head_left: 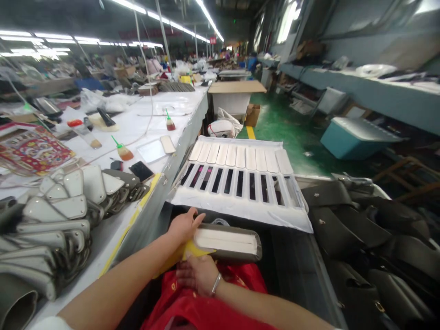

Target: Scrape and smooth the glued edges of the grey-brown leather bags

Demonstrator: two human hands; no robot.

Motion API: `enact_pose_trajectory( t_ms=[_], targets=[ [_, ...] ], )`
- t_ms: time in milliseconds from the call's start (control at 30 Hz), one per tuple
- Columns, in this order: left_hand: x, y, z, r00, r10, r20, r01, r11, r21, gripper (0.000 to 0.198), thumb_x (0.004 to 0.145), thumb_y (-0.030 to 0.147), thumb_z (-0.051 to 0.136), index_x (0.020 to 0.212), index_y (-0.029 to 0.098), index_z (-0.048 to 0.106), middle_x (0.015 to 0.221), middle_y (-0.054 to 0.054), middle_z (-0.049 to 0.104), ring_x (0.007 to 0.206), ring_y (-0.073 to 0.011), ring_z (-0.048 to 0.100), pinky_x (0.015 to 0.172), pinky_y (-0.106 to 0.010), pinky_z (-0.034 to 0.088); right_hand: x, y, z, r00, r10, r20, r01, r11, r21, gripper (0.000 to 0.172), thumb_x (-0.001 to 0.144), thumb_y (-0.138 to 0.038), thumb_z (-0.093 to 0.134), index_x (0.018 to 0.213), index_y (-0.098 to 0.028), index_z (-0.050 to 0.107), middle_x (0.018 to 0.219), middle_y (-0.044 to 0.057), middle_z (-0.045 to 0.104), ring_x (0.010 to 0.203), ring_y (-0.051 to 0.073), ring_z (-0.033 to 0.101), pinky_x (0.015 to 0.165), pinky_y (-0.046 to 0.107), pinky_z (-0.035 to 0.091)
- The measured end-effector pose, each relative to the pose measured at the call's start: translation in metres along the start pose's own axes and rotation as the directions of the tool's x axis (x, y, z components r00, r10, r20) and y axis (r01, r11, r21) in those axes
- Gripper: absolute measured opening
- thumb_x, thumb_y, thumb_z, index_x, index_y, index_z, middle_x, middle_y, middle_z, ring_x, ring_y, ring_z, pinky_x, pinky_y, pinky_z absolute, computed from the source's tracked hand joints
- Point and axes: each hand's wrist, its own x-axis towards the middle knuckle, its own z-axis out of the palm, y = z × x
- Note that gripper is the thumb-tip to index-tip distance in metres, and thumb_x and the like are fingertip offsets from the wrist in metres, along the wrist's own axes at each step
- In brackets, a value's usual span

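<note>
My left hand (pixel 184 225) rests on the left end of a long grey leather piece (pixel 228 243) with a pale glued face, its fingers bent over the edge. Below it, my right hand (pixel 197 275), with a bracelet at the wrist, grips a yellow scraper (pixel 195 251) whose tip lies against the piece. A red cloth (pixel 206 302) covers my lap under both hands. Just beyond lies a white board (pixel 240 183) with a row of pale strips and a row of dark slots.
A long white worktable (pixel 144 133) runs along the left with stacked grey leather parts (pixel 62 215), glue bottles (pixel 123 151), a phone (pixel 141 170) and a patterned box (pixel 32 149). Dark bag parts (pixel 360 229) pile up on the right. A green aisle (pixel 282 123) leads back.
</note>
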Motion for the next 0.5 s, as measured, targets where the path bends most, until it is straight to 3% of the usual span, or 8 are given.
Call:
enact_pose_trajectory(
  t_ms=[67, 167, 267, 400, 500],
  targets=[
    [-0.009, -0.004, -0.016, 1.0, -0.026, -0.014, 0.024, 0.989, -0.146, 0.046, 0.077, 0.061, 0.046, 0.091, 0.019, 0.057, 0.077, -0.008, 0.064, 0.086, -0.0274, 0.06, 0.084, -0.039, 0.04, -0.017, -0.002, -0.005, 0.998, -0.025, -0.065, 0.024, 1.0, -0.015, 0.026, 0.081, -0.037, 0.053, 0.076, -0.011, 0.052, 0.063, 0.004, 0.061, 0.046, 0.01, 0.057, 0.045, 0.021, 0.046],
    [-0.027, -0.02, -0.045, 0.992, -0.116, -0.057, 0.088, 0.931, -0.355, 0.062, 0.085, 0.062, 0.019, 0.111, 0.015, 0.049, 0.1, -0.013, 0.063, 0.09, -0.0228, 0.061, 0.078, -0.037, 0.047, -0.052, -0.014, -0.029, 0.979, -0.173, -0.107, 0.165, 0.983, -0.08, 0.04, 0.07, -0.047, 0.064, 0.069, -0.008, 0.057, 0.062, 0.007, 0.062, 0.041, 0.01, 0.053, 0.04, 0.021, 0.042],
    [-0.045, -0.046, -0.063, 0.973, -0.221, -0.062, 0.162, 0.854, -0.494, 0.06, 0.085, 0.062, 0.025, 0.11, 0.013, 0.05, 0.104, -0.015, 0.062, 0.089, -0.0215, 0.062, 0.076, -0.035, 0.049, -0.087, -0.037, -0.064, 0.937, -0.321, -0.142, 0.303, 0.944, -0.134, 0.045, 0.062, -0.051, 0.07, 0.061, -0.007, 0.06, 0.053, 0.006, 0.059, 0.039, 0.009, 0.051, 0.041, 0.02, 0.041],
    [-0.056, -0.071, -0.051, 0.952, -0.306, 0.024, 0.251, 0.733, -0.632, 0.052, 0.081, 0.06, 0.043, 0.106, 0.017, 0.058, 0.111, -0.012, 0.062, 0.098, -0.0229, 0.06, 0.079, -0.034, 0.048, -0.113, -0.077, -0.106, 0.854, -0.464, -0.235, 0.445, 0.886, -0.133, 0.032, 0.063, -0.038, 0.074, 0.064, -0.009, 0.063, 0.06, 0.006, 0.061, 0.046, 0.01, 0.053, 0.046, 0.022, 0.044],
    [-0.056, -0.072, -0.031, 0.967, -0.243, 0.072, 0.228, 0.71, -0.666, 0.041, 0.082, 0.052, 0.048, 0.107, 0.022, 0.061, 0.117, -0.006, 0.06, 0.112, -0.0237, 0.052, 0.09, -0.034, 0.044, -0.113, -0.1, -0.128, 0.818, -0.519, -0.248, 0.508, 0.854, -0.114, 0.023, 0.06, -0.027, 0.077, 0.072, -0.011, 0.065, 0.064, 0.006, 0.063, 0.053, 0.014, 0.056, 0.052, 0.025, 0.048]
  ],
)
